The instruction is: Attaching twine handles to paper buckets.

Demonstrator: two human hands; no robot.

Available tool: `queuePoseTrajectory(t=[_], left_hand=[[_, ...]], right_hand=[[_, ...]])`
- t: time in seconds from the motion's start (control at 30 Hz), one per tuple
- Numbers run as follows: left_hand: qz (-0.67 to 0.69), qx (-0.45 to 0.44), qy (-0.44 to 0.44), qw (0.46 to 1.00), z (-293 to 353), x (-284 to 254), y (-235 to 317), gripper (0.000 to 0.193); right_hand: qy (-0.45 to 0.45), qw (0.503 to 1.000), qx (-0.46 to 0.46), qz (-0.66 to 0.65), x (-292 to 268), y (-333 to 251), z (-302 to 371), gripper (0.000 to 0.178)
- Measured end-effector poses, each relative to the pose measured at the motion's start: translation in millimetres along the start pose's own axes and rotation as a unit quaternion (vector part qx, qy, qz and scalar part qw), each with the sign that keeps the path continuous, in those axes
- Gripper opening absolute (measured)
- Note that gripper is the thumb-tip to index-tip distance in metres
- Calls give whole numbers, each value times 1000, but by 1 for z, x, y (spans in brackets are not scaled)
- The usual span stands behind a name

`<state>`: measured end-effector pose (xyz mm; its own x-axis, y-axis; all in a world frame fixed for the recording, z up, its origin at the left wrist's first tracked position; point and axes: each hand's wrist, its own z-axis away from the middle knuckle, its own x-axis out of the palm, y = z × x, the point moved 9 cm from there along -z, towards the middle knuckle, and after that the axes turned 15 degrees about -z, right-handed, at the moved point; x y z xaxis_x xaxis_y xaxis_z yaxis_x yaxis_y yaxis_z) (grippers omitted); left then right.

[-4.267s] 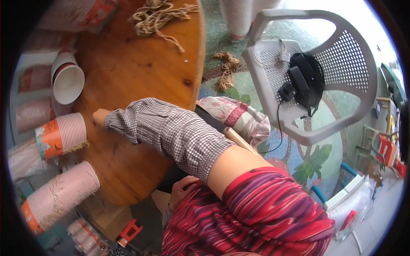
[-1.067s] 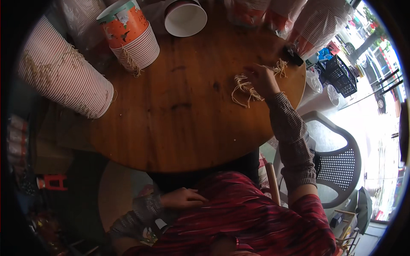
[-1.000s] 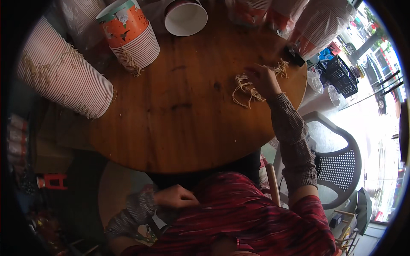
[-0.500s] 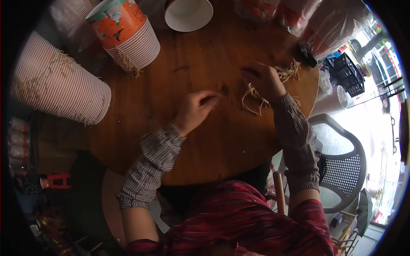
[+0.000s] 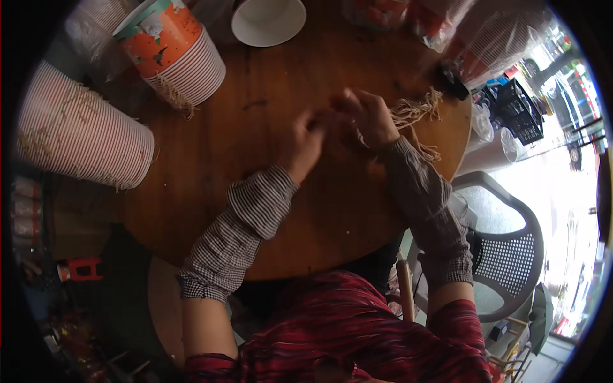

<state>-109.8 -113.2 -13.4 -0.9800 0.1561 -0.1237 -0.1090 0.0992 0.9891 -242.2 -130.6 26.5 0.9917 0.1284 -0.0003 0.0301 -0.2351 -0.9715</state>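
My left hand (image 5: 305, 145) and my right hand (image 5: 373, 118) hover close together over the middle of the round wooden table (image 5: 255, 217). Motion smears the fingers of both, so a thin string between them cannot be made out. Beside and partly behind my right hand lies a loose bundle of pale strings (image 5: 418, 110), trailing toward the table's right edge. A short pale strand shows under the right palm. To the left, a long stack of paper tubs (image 5: 89, 137) lies on its side, with strings along it. An orange-printed stack of paper tubs (image 5: 185, 60) leans behind it, also with strings.
A white tub (image 5: 268, 24) sits at the far edge. Plastic-wrapped tub stacks (image 5: 491, 45) stand at the far right, near a black object (image 5: 452, 80). Beyond the table are a black crate (image 5: 518, 112), a grey chair (image 5: 504, 255) and a red stool (image 5: 83, 269).
Both hands have come together: my left hand moved up and right, my right hand moved left from the strings. The whole view has shifted slightly.
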Motion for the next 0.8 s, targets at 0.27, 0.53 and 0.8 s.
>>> queuePoseTrajectory(t=[0.27,0.53,0.8], left_hand=[[306,-94,75,944,-39,-88,-54,10],[326,-55,122,936,-56,-151,-56,6],[381,-45,93,919,-42,-161,-56,3]], right_hand=[[-3,948,-47,314,27,32,-42,38],[176,847,-38,500,-161,54,-65,31],[242,799,-81,545,-143,2,-54,27]])
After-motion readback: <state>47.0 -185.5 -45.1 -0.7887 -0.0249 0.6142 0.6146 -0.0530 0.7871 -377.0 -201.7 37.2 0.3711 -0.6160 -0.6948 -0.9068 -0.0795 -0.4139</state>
